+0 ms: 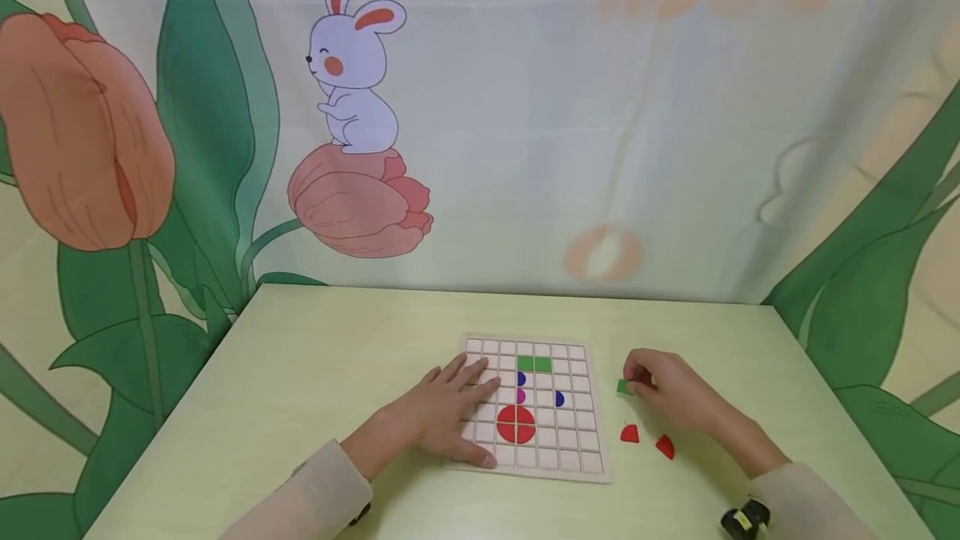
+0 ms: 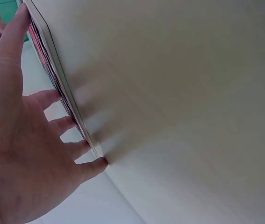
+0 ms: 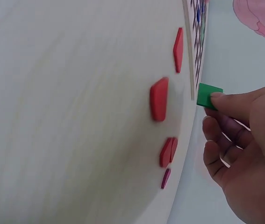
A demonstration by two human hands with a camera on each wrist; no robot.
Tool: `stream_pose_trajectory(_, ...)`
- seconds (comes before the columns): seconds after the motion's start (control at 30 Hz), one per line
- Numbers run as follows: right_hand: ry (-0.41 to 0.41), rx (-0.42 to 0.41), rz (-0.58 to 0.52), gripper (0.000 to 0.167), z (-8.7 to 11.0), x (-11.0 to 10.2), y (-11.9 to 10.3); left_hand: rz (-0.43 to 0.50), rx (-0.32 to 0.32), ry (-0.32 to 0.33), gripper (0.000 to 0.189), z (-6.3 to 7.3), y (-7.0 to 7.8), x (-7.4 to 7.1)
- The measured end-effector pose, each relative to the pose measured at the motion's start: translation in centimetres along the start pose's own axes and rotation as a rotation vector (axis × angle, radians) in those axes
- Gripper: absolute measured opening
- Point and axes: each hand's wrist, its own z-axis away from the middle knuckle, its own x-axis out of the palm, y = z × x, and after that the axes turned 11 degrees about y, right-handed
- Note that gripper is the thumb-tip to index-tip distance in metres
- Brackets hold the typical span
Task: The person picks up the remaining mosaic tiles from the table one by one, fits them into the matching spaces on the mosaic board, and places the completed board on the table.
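My left hand (image 1: 448, 413) rests with spread fingers over the left side of a pale wooden grid board (image 1: 602, 463). In the left wrist view its fingertips touch the board's edge. Thumb and fingers of my right hand (image 1: 671, 388) pinch a small green square tile (image 3: 208, 94), just off the board's right side. Two green tiles (image 1: 534, 363) lie side by side on the grid. Below them are a blue half circle (image 1: 521, 378), a magenta half circle (image 1: 521, 396) and a red circle (image 1: 507, 414) of quarter pieces. Another blue half circle (image 1: 559, 399) lies farther right.
Two red quarter pieces, one nearer the board (image 1: 630, 434) and one farther right (image 1: 665, 447), lie on the table (image 1: 337, 340). The right wrist view shows more red pieces (image 3: 166, 151) and a magenta piece (image 3: 166, 178). A printed curtain (image 1: 510, 148) hangs behind the table.
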Motion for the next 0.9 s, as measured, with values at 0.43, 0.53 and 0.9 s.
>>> stream_pose_trajectory(0.43,0.091,-0.055,-0.138,0.016,-3.3,2.8,-2.3,0.02,-0.016,-0.009,0.117,-0.1,0.1,-0.1)
stream_pose_trajectory(0.53,0.086,-0.029,-0.156,0.013,-4.1,3.7,-2.6,0.022,-0.016,-0.006,0.117,-0.1,0.0,-0.1)
stream_pose_trajectory(0.9,0.039,0.055,-0.192,0.005,-5.9,5.3,-2.9,0.027,-0.012,0.0,0.117,-0.1,0.1,-0.1)
